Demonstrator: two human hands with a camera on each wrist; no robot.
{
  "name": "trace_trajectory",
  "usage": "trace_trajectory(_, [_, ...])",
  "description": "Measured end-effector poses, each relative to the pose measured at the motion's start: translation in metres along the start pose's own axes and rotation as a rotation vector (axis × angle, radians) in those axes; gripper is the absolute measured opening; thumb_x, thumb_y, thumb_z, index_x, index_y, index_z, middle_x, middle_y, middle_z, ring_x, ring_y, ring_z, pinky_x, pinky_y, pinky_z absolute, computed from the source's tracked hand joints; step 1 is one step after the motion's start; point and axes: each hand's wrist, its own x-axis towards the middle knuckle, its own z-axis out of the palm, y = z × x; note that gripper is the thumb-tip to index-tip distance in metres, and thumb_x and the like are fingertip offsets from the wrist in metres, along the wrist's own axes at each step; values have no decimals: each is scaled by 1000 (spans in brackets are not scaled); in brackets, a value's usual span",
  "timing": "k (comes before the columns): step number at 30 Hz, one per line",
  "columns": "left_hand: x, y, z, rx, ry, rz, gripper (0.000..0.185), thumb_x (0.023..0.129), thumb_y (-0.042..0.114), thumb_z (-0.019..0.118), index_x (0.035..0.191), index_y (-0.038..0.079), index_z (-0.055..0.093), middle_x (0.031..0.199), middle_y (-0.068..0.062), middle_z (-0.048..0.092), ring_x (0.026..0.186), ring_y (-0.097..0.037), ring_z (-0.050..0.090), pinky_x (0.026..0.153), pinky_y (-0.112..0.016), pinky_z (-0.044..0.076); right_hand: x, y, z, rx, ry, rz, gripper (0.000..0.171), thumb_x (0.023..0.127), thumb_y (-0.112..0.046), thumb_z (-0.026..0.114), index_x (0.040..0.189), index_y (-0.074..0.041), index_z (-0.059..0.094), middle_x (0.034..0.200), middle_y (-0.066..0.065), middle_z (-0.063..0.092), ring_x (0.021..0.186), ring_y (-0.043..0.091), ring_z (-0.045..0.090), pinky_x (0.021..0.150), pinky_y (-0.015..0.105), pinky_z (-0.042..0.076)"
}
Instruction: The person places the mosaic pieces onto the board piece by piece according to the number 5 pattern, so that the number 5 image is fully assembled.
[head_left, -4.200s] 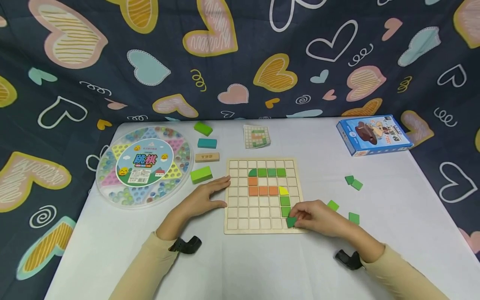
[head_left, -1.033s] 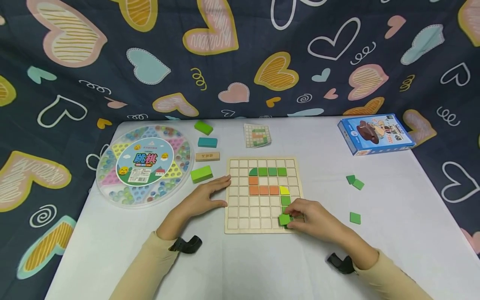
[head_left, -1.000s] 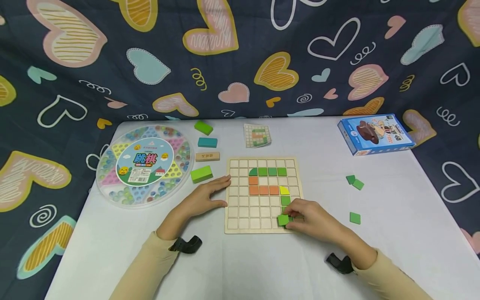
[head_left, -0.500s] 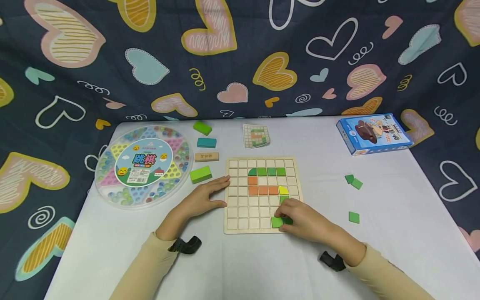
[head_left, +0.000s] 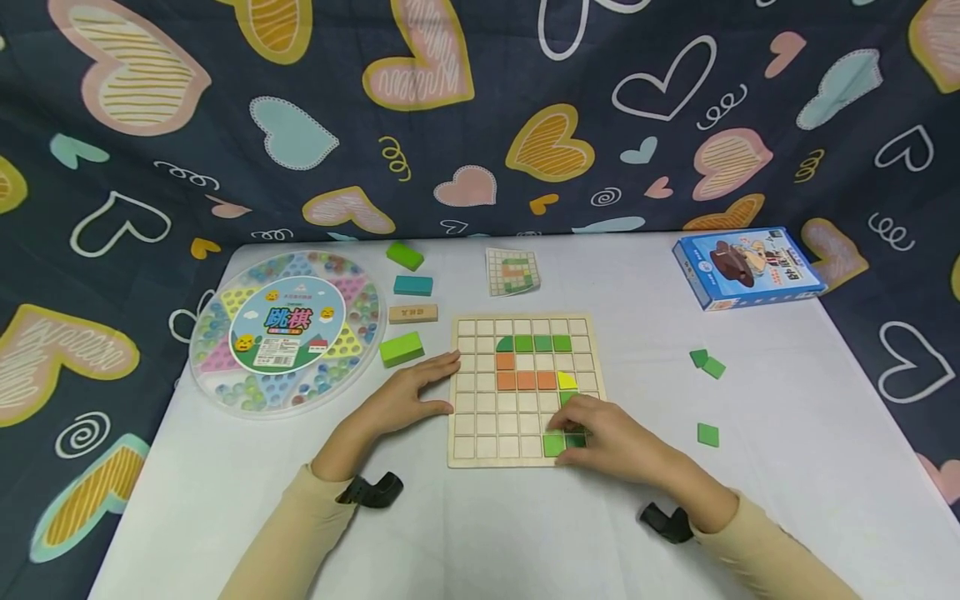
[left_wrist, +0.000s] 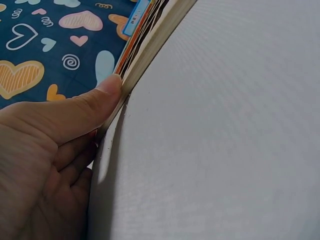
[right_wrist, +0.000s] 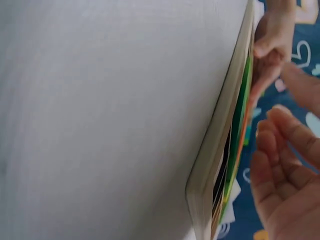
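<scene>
A wooden grid board [head_left: 525,387] lies on the white table, holding green, orange and yellow tiles. My right hand [head_left: 577,427] rests over its bottom right corner, fingers touching a light green tile [head_left: 553,444] that lies flat in the bottom row beside a darker green one [head_left: 576,440]. In the right wrist view the fingers [right_wrist: 280,150] hang loosely curved beside the board's edge [right_wrist: 212,170], with nothing between them. My left hand [head_left: 438,385] lies flat on the table. Its thumb [left_wrist: 100,97] presses against the board's left edge [left_wrist: 150,45].
A round marble game box [head_left: 288,333] sits at the left, with several coloured blocks [head_left: 401,349] beside it. A pattern card [head_left: 513,272] lies behind the board and a blue box [head_left: 750,268] at the back right. Loose green tiles [head_left: 707,363] [head_left: 708,434] lie on the right.
My right hand slid left along the board's bottom row with the light green tile, which now lies flat in a cell. The left hand has not moved.
</scene>
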Motion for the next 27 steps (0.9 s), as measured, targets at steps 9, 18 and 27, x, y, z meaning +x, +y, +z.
trace_trajectory(9, [-2, 0, 1, 4, 8, 12, 71, 81, 29, 73, 141, 6, 44, 153, -4, 34, 141, -25, 31, 113, -46, 31, -19, 18, -28, 22, 110, 54, 44, 77, -20, 79, 117, -12, 63, 114, -3, 65, 106, 14, 61, 88, 38, 53])
trace_trajectory(18, [-1, -1, 1, 3, 0, -2, 70, 81, 30, 73, 141, 6, 44, 153, -3, 34, 142, -24, 30, 113, -45, 30, -56, 48, -57, -59, 207, 201, 43, 79, -20, 78, 118, -11, 63, 117, 0, 65, 102, 23, 62, 83, 42, 52])
trace_trajectory(27, [0, -1, 0, -5, 1, -4, 71, 81, 29, 74, 142, 8, 44, 153, -2, 33, 142, -23, 29, 114, -43, 30, -105, 74, -76, -39, 214, 387, 47, 81, -29, 76, 123, -15, 61, 120, -1, 63, 99, -21, 42, 81, 5, 38])
